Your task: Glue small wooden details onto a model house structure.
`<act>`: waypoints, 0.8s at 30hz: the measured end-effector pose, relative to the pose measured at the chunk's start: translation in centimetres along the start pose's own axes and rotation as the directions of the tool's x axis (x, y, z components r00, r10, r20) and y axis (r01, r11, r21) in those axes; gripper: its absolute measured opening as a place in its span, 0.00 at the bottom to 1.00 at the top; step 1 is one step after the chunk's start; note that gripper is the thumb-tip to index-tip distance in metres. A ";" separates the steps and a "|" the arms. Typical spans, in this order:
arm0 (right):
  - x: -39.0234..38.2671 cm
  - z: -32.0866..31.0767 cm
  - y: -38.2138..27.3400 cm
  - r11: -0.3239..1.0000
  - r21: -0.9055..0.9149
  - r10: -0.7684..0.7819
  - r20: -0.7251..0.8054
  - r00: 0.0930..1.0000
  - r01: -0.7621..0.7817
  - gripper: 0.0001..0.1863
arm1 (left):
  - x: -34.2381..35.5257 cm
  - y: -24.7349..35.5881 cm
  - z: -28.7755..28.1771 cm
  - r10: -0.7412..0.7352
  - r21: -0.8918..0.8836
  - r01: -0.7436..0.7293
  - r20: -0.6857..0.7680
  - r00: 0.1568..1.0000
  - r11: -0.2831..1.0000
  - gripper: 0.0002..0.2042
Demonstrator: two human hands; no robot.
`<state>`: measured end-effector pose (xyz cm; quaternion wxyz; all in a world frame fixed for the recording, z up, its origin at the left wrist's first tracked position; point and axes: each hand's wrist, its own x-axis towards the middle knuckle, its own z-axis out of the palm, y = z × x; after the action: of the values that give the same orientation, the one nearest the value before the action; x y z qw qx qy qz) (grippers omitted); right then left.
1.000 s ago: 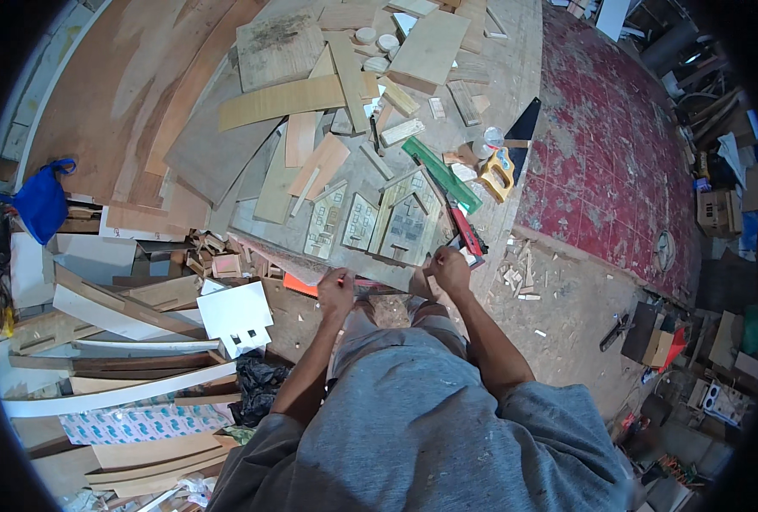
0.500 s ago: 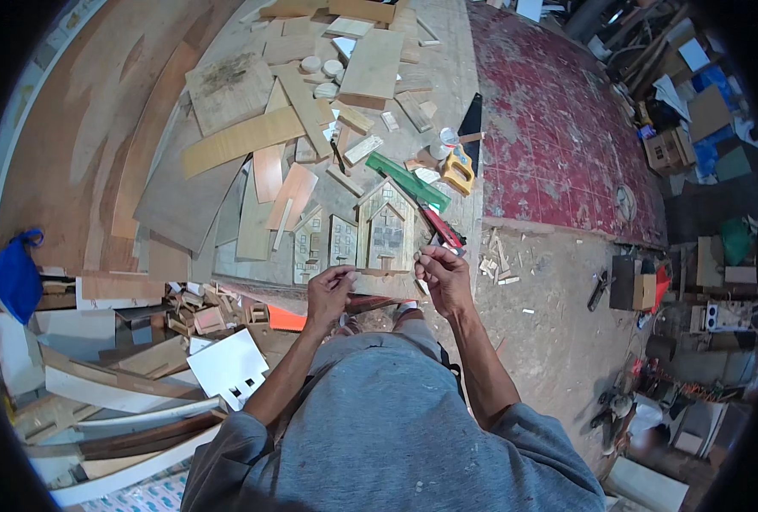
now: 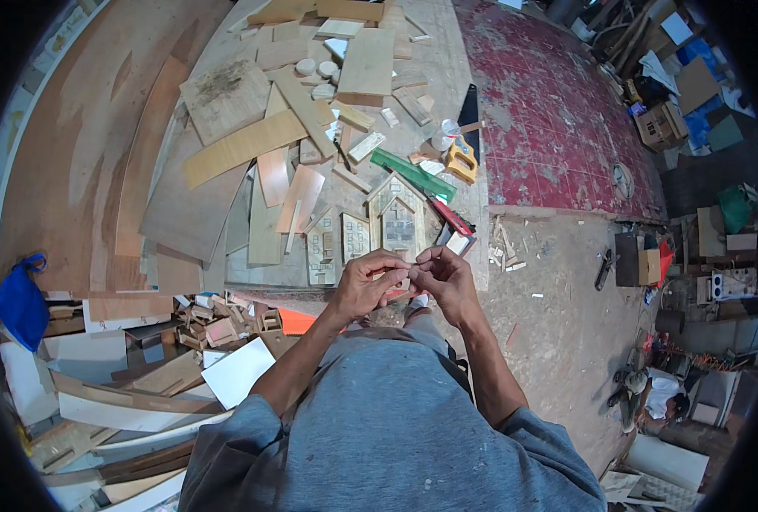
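My left hand [image 3: 368, 284] and my right hand [image 3: 447, 283] meet at the near edge of the worktable, both with fingers pinched. Their fingertips touch or nearly touch, and whatever lies between them is too small to make out. Just beyond them is a tall wooden house cutout [image 3: 400, 224] with a peaked roof, its lower part hidden by my hands. To its left lie a narrow wooden building piece [image 3: 356, 235] with small windows and a second, gabled house cutout [image 3: 321, 247].
A red-handled tool [image 3: 452, 217], a green strip [image 3: 413, 176] and a handsaw with a yellow handle [image 3: 461, 160] lie at the table's right. Wood boards [image 3: 246, 147] and offcuts crowd the far side. Scrap wood [image 3: 217, 324] is piled on the floor to the left.
My hands were apart and have come together, the left moving right and up, the right moving slightly inward. The house pieces have stayed in place on the table; the view has shifted a little.
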<state>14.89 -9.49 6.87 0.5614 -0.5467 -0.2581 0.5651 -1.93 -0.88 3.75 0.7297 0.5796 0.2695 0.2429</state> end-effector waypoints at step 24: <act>8.3 3.4 14.6 0.953 -0.285 0.126 0.065 0.990 -0.103 0.05 | -4.5 -17.2 -13.7 0.103 0.417 0.460 -0.818 0.565 0.784 0.11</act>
<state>8.53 -4.22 -8.10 0.4331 -0.6113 -0.3264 0.5764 -13.78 2.35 -15.05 0.3286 0.5674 0.6920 0.3019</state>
